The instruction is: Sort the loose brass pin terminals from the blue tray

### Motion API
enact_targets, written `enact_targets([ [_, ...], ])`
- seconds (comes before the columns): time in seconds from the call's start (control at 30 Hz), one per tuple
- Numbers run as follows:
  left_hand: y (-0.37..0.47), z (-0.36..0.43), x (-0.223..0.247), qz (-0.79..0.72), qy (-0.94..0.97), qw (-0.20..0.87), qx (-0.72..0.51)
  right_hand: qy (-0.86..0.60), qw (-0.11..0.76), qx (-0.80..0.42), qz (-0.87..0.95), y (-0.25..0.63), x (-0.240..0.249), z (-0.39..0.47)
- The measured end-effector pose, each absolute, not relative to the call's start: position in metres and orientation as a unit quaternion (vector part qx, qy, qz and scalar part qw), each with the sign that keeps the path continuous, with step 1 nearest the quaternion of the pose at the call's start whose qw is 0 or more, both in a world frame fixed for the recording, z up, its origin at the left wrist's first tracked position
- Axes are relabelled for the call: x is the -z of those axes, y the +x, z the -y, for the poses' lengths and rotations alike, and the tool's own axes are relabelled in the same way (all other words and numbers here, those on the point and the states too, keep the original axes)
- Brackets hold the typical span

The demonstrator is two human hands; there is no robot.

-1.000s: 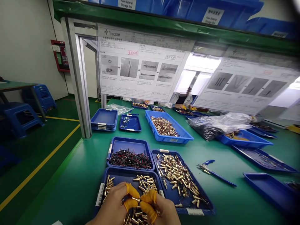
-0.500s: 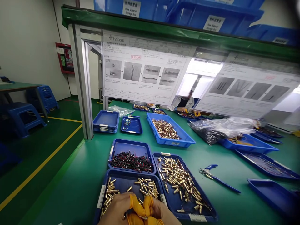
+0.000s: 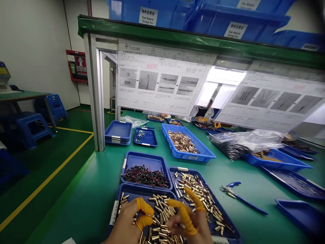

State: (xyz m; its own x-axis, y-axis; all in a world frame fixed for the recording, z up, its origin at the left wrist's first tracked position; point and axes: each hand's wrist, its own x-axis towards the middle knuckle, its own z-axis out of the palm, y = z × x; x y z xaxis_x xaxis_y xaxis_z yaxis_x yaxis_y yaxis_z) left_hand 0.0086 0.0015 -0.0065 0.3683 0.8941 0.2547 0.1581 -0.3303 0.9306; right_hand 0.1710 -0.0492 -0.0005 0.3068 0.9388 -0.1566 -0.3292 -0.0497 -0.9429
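Note:
My left hand (image 3: 128,220) is over the left part of the near blue tray (image 3: 144,190), which holds loose brass tubes (image 3: 162,205). Its thumb and index finger wear yellow finger cots and stand apart just above the tubes. My right hand (image 3: 191,220) reaches across the tray's right side, its yellow-cotted fingers spread with nothing visible between them. To its right is a second blue tray (image 3: 227,222) with brass tubes that have dark wire ends. Behind the near tray, another tray (image 3: 142,159) holds short black and red wires (image 3: 146,177).
Blue-handled pliers (image 3: 243,199) lie right of the trays. Farther back are a large bin (image 3: 205,156) of brass pieces, stacked trays (image 3: 118,130), a small tray (image 3: 152,140) and a plastic bag (image 3: 243,142). A metal post (image 3: 98,101) rises left. A co-worker's hands (image 3: 200,119) show beyond.
My hands were together over the near tray, fingers pinched around a small dark piece. They are now apart, with the right hand moved right and its fingers spread. The view has shifted slightly.

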Motion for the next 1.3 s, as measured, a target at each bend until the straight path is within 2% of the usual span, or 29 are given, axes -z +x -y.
enact_targets([
  [0.07, 0.008, -0.001, 0.004, -0.381, 0.695, 0.451, -0.412, -0.502, 0.612, -0.542, 0.282, 0.177, -0.004, 0.047],
  [0.17, 0.009, 0.001, 0.002, -0.364, 0.708, 0.457, -0.397, -0.450, 0.534, -0.662, 0.271, 0.173, 0.000, 0.045],
  [0.27, 0.009, 0.003, 0.003, -0.352, 0.732, 0.446, -0.376, -0.421, 0.488, -0.713, 0.274, 0.164, 0.005, 0.044],
  [0.43, 0.009, 0.003, 0.006, -0.354, 0.739, 0.439, -0.369, -0.421, 0.473, -0.726, 0.268, 0.157, 0.004, 0.043],
  [0.8, 0.014, 0.003, 0.005, -0.407, 0.744, 0.421, -0.322, -0.458, 0.497, -0.665, 0.318, 0.147, 0.009, 0.042],
  [0.9, 0.015, 0.000, 0.004, -0.385, 0.751, 0.442, -0.305, -0.488, 0.490, -0.593, 0.412, 0.168, -0.005, 0.045],
  [1.0, 0.014, -0.003, 0.006, -0.415, 0.743, 0.442, -0.285, -0.584, 0.523, -0.384, 0.488, 0.215, -0.023, 0.042],
  [1.03, 0.014, -0.004, 0.008, -0.432, 0.747, 0.428, -0.270, -0.632, 0.507, -0.298, 0.504, 0.232, -0.028, 0.039],
  [1.07, 0.014, -0.005, 0.011, -0.445, 0.756, 0.409, -0.252, -0.687, 0.455, -0.203, 0.529, 0.247, -0.033, 0.034],
  [1.1, 0.013, -0.005, 0.014, -0.449, 0.767, 0.391, -0.238, -0.739, 0.361, -0.115, 0.556, 0.258, -0.036, 0.028],
  [1.17, 0.013, -0.007, 0.026, -0.432, 0.784, 0.380, -0.233, -0.743, 0.317, -0.086, 0.583, 0.265, -0.041, 0.013],
  [1.3, 0.013, -0.012, 0.054, -0.389, 0.769, 0.433, -0.264, -0.681, 0.263, -0.103, 0.676, 0.227, -0.042, -0.023],
])
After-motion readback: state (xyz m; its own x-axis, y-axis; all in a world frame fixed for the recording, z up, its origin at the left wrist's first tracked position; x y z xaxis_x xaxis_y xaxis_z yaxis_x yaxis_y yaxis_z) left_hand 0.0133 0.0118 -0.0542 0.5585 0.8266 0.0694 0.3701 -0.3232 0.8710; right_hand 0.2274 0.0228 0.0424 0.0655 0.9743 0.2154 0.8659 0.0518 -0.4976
